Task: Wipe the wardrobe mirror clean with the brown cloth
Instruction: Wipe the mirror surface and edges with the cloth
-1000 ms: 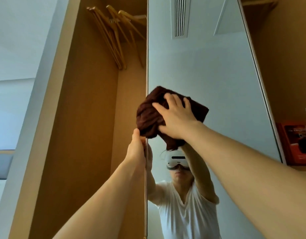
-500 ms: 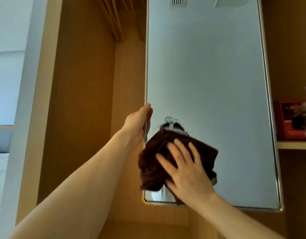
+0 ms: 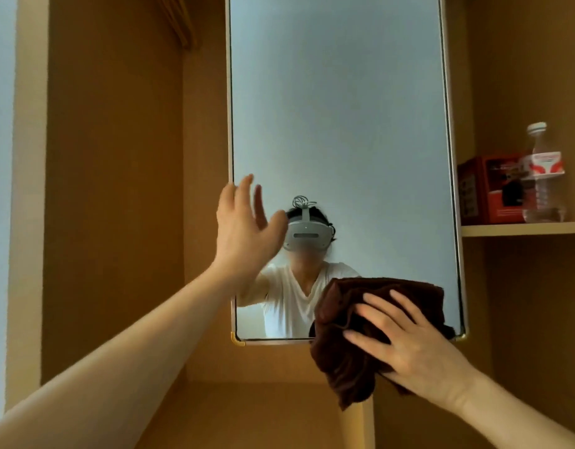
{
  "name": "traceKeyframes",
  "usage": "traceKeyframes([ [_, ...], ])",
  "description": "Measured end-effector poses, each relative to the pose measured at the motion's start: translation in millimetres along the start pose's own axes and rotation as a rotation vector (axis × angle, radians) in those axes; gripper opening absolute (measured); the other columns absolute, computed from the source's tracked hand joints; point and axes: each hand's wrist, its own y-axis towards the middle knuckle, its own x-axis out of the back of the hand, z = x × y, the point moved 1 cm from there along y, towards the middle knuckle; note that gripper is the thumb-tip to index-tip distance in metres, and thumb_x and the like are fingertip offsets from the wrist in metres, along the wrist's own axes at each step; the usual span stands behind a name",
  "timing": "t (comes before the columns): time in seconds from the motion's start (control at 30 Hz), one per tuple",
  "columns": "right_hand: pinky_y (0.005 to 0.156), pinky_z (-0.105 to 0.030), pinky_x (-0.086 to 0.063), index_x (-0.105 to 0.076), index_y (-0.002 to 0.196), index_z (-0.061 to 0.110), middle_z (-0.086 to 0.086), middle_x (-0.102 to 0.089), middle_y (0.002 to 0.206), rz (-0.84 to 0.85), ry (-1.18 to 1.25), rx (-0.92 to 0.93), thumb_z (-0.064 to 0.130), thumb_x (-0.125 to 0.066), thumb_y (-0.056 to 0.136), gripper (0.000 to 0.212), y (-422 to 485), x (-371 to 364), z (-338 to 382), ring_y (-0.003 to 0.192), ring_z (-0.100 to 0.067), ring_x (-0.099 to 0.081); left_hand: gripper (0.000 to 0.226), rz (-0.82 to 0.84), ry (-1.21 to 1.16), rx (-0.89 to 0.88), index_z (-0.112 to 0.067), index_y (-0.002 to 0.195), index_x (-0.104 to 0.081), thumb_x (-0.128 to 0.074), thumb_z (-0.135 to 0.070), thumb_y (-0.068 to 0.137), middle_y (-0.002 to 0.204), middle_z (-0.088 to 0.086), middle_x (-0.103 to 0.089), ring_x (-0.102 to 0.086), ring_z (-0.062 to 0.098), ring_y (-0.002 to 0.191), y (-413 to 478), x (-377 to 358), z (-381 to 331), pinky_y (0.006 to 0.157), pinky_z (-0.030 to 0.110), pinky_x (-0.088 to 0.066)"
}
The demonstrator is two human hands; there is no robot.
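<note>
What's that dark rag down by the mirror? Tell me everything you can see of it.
The brown cloth is a dark chocolate colour with a soft, towel-like nap. It is bunched into thick folds, not spread flat. It lies against the lower right part of the mirror, across its bottom edge, and its loose lower end hangs below the frame. The right hand presses it to the glass, with spread fingers laid over it.

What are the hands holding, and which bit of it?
Nothing is gripped. The right hand presses flat on the middle of the brown cloth, against the mirror at its bottom right corner. The left hand is open and empty.
</note>
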Motion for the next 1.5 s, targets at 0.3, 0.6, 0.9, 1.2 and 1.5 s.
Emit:
traceKeyframes([
  [0.3, 0.107, -0.054, -0.031, -0.06, 0.124, 0.013, -0.02, -0.055, 0.129, -0.129, -0.052, -0.009, 0.037, -0.075, 0.069, 0.062, 74, 43, -75, 0.125, -0.036, -0.049, 0.075, 0.257, 0.505, -0.625, -0.018, 0.152, -0.013, -0.027, -0.059, 0.091, 0.16, 0.002, -0.012, 0.0, 0.018, 0.147, -50, -71, -41, 0.118, 0.045, -0.002],
  [0.6, 0.107, -0.054, -0.033, -0.059, 0.123, 0.006, -0.024, -0.054, 0.128, -0.306, -0.149, -0.034, 0.041, -0.059, 0.08, 0.056, 115, 56, -136, 0.123, -0.039, -0.048, 0.07, -0.075, 0.531, -0.799, -0.011, 0.146, -0.034, -0.033, -0.054, 0.091, 0.149, 0.011, -0.039, -0.028, 0.027, 0.142, 25, -85, -55, 0.117, 0.047, -0.015],
  [0.9, 0.108, -0.053, -0.031, -0.056, 0.127, 0.003, -0.023, -0.051, 0.133, -0.416, -0.14, -0.016, 0.041, -0.054, 0.086, 0.055, 201, 119, -247, 0.126, -0.037, -0.046, 0.073, -0.168, 0.488, -0.83, -0.004, 0.143, -0.037, -0.037, -0.055, 0.091, 0.147, 0.011, -0.042, -0.03, 0.026, 0.141, 168, -65, -121, 0.116, 0.046, -0.018],
  [1.2, 0.108, -0.052, -0.028, -0.054, 0.128, 0.004, -0.026, -0.05, 0.132, -0.325, -0.14, -0.022, 0.04, -0.053, 0.086, 0.055, 290, 190, -341, 0.126, -0.04, -0.045, 0.073, -0.095, 0.557, -0.823, -0.005, 0.144, -0.037, -0.033, -0.057, 0.092, 0.147, 0.01, -0.043, -0.029, 0.025, 0.141, 296, -25, -187, 0.116, 0.049, -0.015],
  [1.5, 0.112, -0.047, -0.023, -0.046, 0.135, 0.011, -0.019, -0.042, 0.137, -0.065, -0.012, -0.112, 0.038, -0.065, 0.08, 0.064, 386, 292, -432, 0.131, -0.035, -0.035, 0.075, 0.082, 0.642, -0.714, -0.007, 0.149, -0.023, -0.03, -0.056, 0.092, 0.152, 0.005, -0.035, -0.02, 0.022, 0.144, 432, 24, -269, 0.116, 0.044, -0.002],
])
